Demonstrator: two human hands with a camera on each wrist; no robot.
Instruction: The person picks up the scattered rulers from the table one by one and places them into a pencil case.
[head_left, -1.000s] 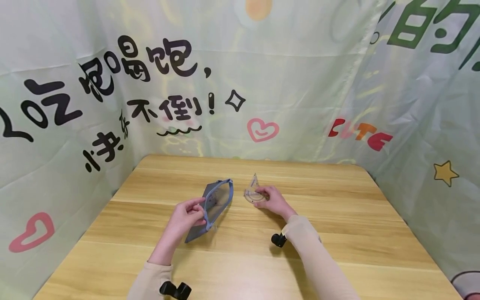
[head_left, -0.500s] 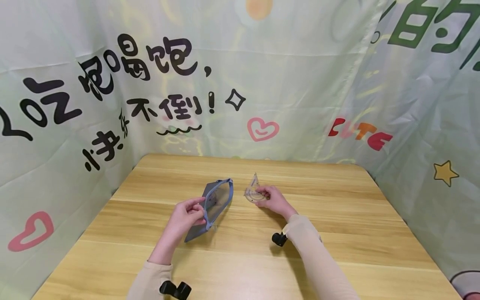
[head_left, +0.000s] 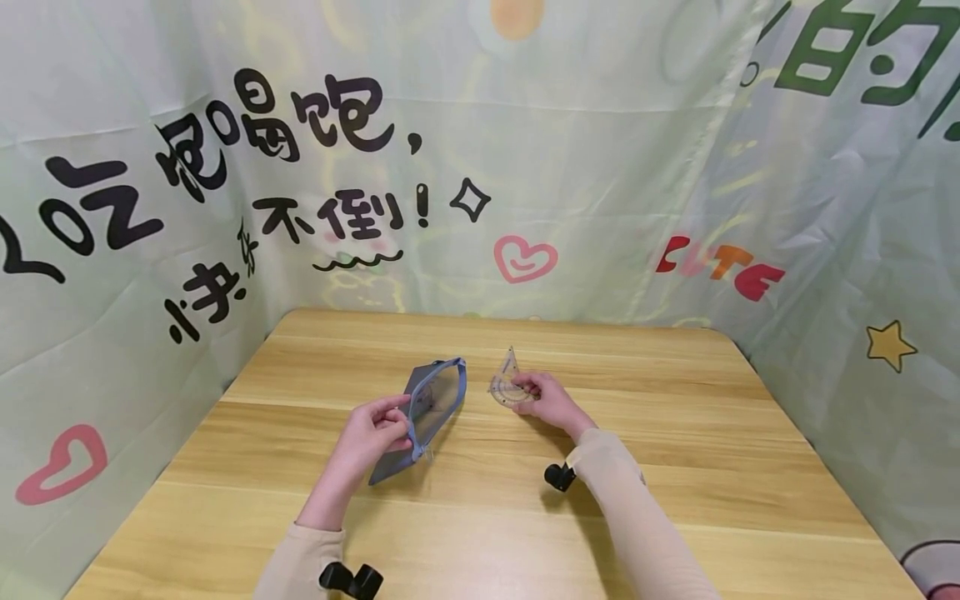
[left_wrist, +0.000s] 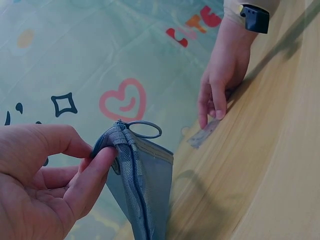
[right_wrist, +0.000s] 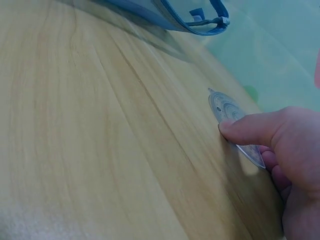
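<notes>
In the head view a blue zip pouch (head_left: 437, 407) with see-through mesh-like sides stands tilted on the table, its mouth spread toward the right. My left hand (head_left: 375, 432) pinches the pouch's rim between thumb and fingers; the left wrist view shows the zip and a loop at its end. To the right, my right hand (head_left: 551, 404) pinches a clear protractor (right_wrist: 232, 111) with printed marks. A pointed triangular part rises behind its curve; whether this is one piece or two I cannot tell. Faint round markings show through the pouch's side.
The wooden table (head_left: 480, 533) reaches back to a printed cloth (head_left: 600, 167) that hangs on the left, back and right. A black wrist camera (head_left: 351, 580) sits on the left sleeve, and another black camera (head_left: 558, 477) on the right one.
</notes>
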